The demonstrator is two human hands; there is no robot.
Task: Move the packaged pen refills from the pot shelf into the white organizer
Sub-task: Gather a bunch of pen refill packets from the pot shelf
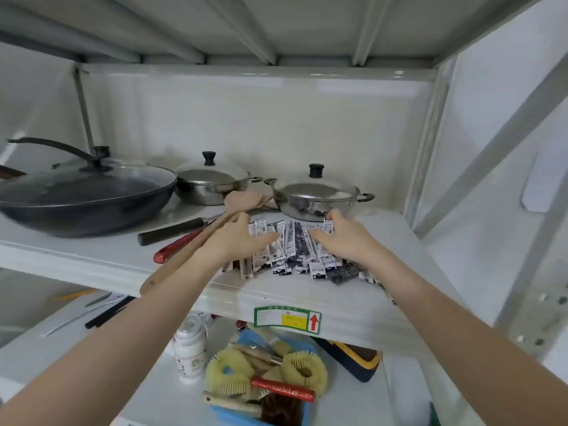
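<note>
A pile of packaged pen refills [294,245], slim white and dark packets, lies on the white pot shelf [101,256] in front of the right steel pot. My left hand [235,239] grips the pile's left side, thumb on top of the packets. My right hand [345,241] grips the right side, fingers curled over the packets' far ends. A few packets [341,273] spill loose towards the shelf's front edge. The white organizer is not in view.
A dark wok with glass lid [83,195] stands at the left, with two lidded steel pots [212,182] [316,195] behind the pile. Wooden spatulas and a red-handled tool [181,244] lie just left of my left hand. Below, a blue bin of brushes [267,376] and a white bottle [190,348].
</note>
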